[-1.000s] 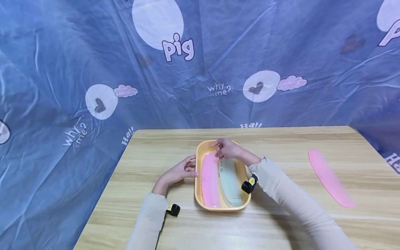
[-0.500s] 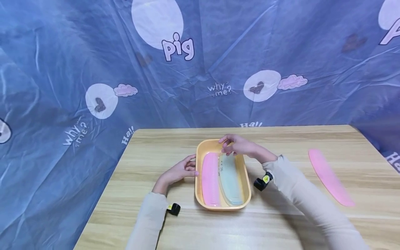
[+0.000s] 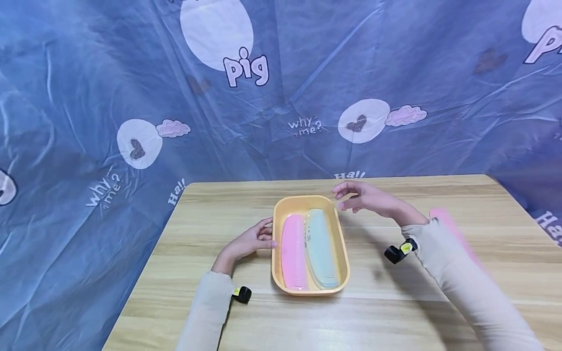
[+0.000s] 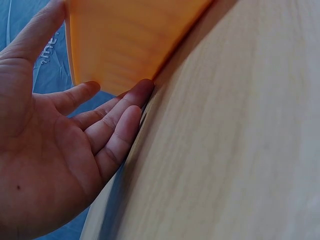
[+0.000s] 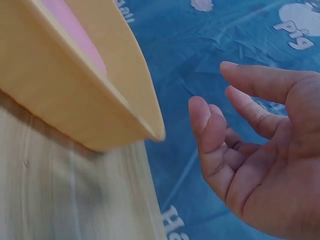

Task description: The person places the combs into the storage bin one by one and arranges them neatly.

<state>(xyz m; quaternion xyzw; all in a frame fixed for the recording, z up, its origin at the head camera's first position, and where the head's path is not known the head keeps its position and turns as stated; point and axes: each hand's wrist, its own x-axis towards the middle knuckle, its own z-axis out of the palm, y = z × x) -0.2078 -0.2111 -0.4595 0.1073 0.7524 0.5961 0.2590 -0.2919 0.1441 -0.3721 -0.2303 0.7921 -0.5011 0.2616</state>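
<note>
A pink comb [image 3: 293,253] and a pale green comb [image 3: 322,251] lie side by side in a yellow-orange plastic tray [image 3: 344,263]. My left hand [image 3: 246,244] rests at the tray's left side. Its thumb reaches the rim, and its fingertips touch the outer wall [image 4: 130,45] in the left wrist view. Past the tray's far right corner, my right hand [image 3: 369,197] hovers with loosely bent fingers and nothing between them. The right wrist view shows the pink comb [image 5: 82,37] over the tray's edge, with my right hand [image 5: 260,150] apart from it.
Another pink comb [image 3: 450,226] lies on the wooden table [image 3: 377,312] to the right, partly hidden by my right sleeve [image 3: 474,287]. A blue printed cloth [image 3: 281,156] hangs behind the table's far edge.
My right hand has moved right, from above the combs to outside the tray, and its forearm now covers part of the comb on the table. The left hand stays at the tray.
</note>
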